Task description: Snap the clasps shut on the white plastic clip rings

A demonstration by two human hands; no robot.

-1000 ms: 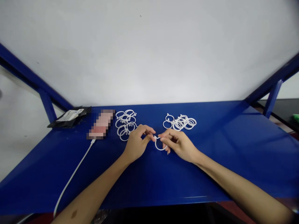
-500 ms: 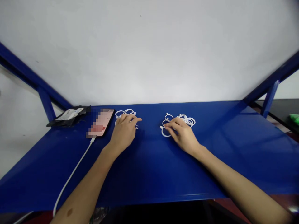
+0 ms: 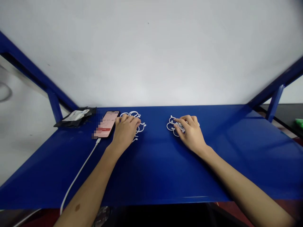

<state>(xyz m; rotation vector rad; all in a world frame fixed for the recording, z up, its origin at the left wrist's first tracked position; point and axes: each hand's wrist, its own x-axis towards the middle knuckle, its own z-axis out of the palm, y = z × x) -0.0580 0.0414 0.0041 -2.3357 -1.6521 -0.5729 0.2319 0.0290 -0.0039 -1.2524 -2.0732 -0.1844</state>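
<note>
Thin white plastic rings with small tabs lie in two groups on the blue table (image 3: 151, 170). Over the left group (image 3: 141, 127) rests my left hand (image 3: 126, 130), palm down and fingers bent, with the fingertips partly hidden. Rings show behind it and to its right. My right hand (image 3: 191, 134) covers much of the right group (image 3: 170, 126). Its thumb and index finger stand apart, their tips close to the rings. Other rings lie partly hidden beneath the palm. No ring is seen lifted off the table by either hand.
A phone (image 3: 109, 123) with a lit, partly blurred screen lies left of my left hand. Its white cable (image 3: 79, 173) runs over the front edge. A black package with a white label (image 3: 75, 116) sits at the back left. Blue frame bars (image 3: 274, 102) flank the table; a white wall stands behind.
My left index finger, stretched out to the right before, is now bent down, and more rings show beside that hand. My right hand now lies over the rings with thumb and index finger farther apart.
</note>
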